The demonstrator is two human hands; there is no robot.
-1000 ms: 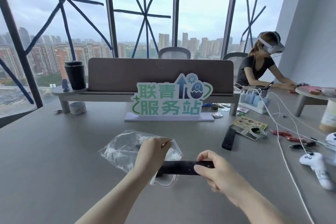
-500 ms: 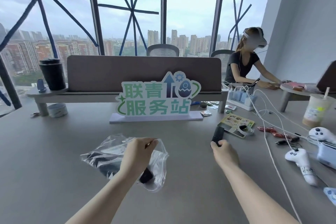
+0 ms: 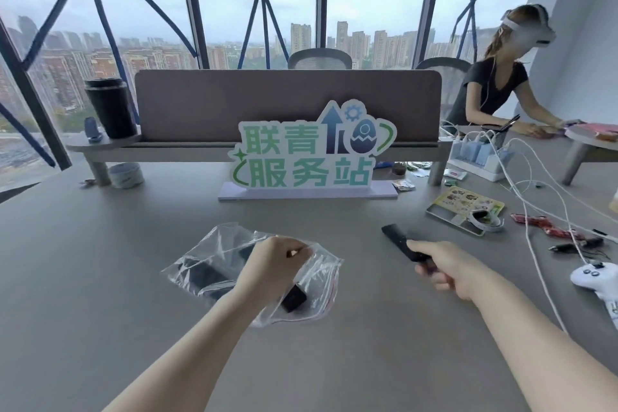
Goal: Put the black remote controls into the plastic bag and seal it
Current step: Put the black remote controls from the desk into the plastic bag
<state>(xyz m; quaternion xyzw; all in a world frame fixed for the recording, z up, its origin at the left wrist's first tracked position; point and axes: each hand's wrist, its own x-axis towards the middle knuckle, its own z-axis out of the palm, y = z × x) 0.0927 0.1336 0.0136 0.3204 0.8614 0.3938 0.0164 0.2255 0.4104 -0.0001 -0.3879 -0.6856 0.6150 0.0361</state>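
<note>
A clear plastic zip bag (image 3: 214, 254) lies on the grey table in front of me. My left hand (image 3: 272, 266) pinches its upper edge near the open mouth at the right. One black remote control (image 3: 294, 298) lies inside the bag, its end showing below my left hand. My right hand (image 3: 448, 269) grips the near end of a second black remote control (image 3: 396, 239), which points away to the upper left, to the right of the bag.
A green-and-white sign (image 3: 307, 152) stands behind the bag. White cables (image 3: 531, 211), a white controller (image 3: 597, 279), a tray (image 3: 463, 207) and small items crowd the right. A black cup (image 3: 110, 107) stands far left. Another person (image 3: 498, 87) sits at the far right.
My right hand left the first remote inside the bag, reached to the right, took hold of the second remote and lifted it toward me. My left hand kept hold of the bag.
</note>
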